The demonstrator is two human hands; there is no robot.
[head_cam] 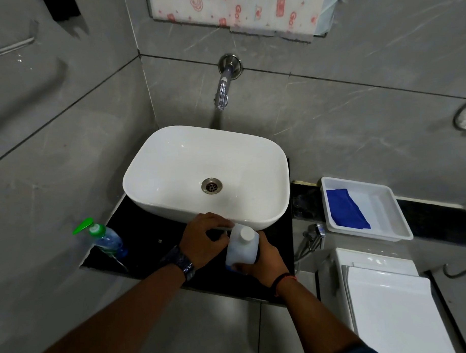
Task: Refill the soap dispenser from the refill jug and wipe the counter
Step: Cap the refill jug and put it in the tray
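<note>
A white refill jug (242,248) with a white cap stands on the black counter (150,248) in front of the basin. My right hand (264,262) is wrapped around the jug's lower body. My left hand (202,240) rests against the jug's upper left side near the cap, fingers curled. A clear soap dispenser (107,240) with a green pump stands at the counter's left end, apart from both hands. A blue cloth (345,209) lies folded in a white tray (392,223) to the right.
A white basin (173,165) fills most of the counter, under a wall tap (222,89). A white toilet cistern (389,303) stands at lower right, with a spray hose (314,235) beside it. Grey tiled walls close in on the left and behind.
</note>
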